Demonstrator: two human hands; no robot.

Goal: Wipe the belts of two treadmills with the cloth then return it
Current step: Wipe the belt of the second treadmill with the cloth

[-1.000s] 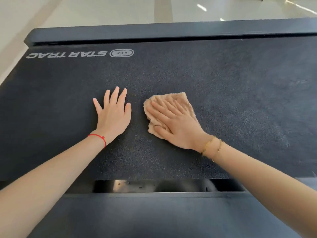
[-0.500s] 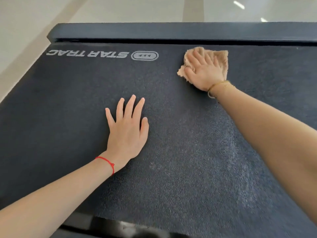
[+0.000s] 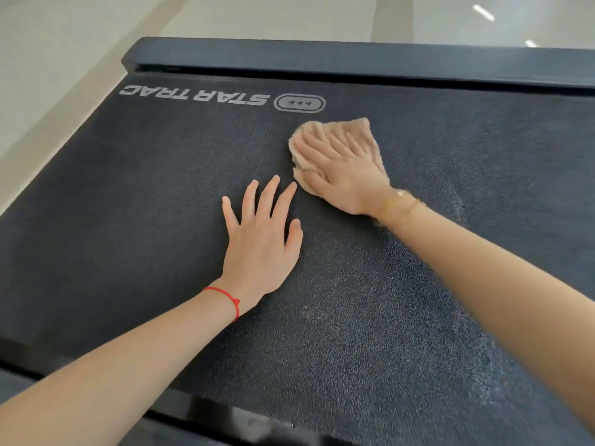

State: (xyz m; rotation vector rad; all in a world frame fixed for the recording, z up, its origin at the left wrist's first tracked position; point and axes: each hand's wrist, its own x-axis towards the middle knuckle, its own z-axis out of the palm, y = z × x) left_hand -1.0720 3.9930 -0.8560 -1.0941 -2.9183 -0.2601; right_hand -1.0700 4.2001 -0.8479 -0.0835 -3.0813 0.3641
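The cloth (image 3: 338, 140), a small beige terry piece that is crumpled under the palm, lies on the dark textured treadmill belt (image 3: 370, 317), just below and to the right of the printed logo. In the head view, the only view we have, our right hand (image 3: 343, 170) lies flat on top of this cloth. The fingers are straight and spread, pointing toward the far end of the belt, so the hand presses the cloth down and does not clench it. The cloth shows beyond the fingertips and along the thumb side; the wrist side of it is hidden by the hand. On this wrist we see a thin gold bracelet (image 3: 397, 204), a little blurred.

Our left hand (image 3: 262, 246) rests flat on the bare belt, nearer to us and just beside the cloth. Its fingers are straight and slightly apart, and it holds nothing. The tip of its index finger comes very near the lower edge of the cloth; if they touch we cannot tell. A red string bracelet (image 3: 230, 300) goes around the left wrist.

The white logo (image 3: 222, 99) reads STAR TRAC upside down from our side. Behind it runs the dark rear cover of the treadmill (image 3: 322, 57). Further away is a pale glossy floor (image 3: 80, 43) with light reflections.
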